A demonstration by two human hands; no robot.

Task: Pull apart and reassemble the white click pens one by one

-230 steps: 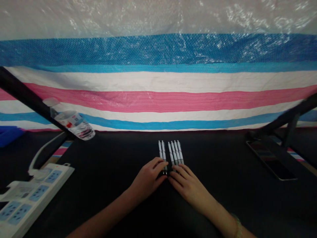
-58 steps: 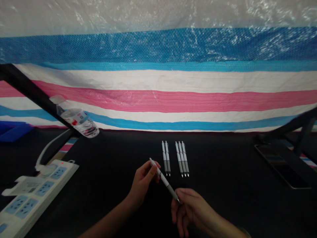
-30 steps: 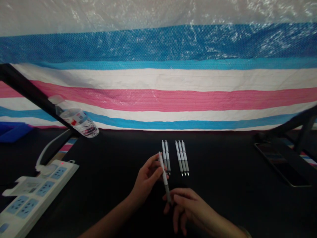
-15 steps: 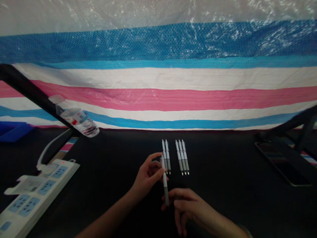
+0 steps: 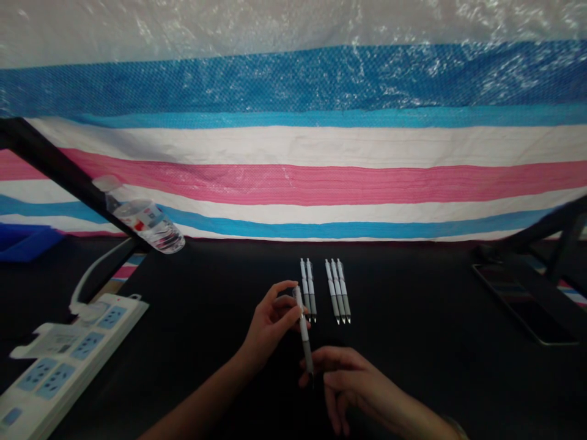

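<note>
My left hand (image 5: 270, 324) pinches a white and grey click pen (image 5: 302, 324) near its upper part, between thumb and fingers. The pen slants, with its grey grip and tip pointing down towards me. Close to that tip is my right hand (image 5: 351, 379), its fingers apart and loosely bent. One fingertip passes behind the pen's lower end; whether it touches cannot be made out. Beyond my hands lie a pair of matching pens (image 5: 310, 287), the lower part of one near my left fingers. To their right, three more pens (image 5: 338, 290) lie side by side, tips towards me.
A white power strip (image 5: 73, 348) with a plugged-in cable lies at the left. At the back left a clear water bottle (image 5: 149, 223) leans beside a black bar (image 5: 68, 177). On the right is a dark phone (image 5: 523, 302). Striped sheeting (image 5: 321, 183) hangs behind the black table (image 5: 413, 293).
The pen's upper end has shifted slightly left in my left hand, so the pen slants a little more. My right hand has barely moved. The other pens lie as before.
</note>
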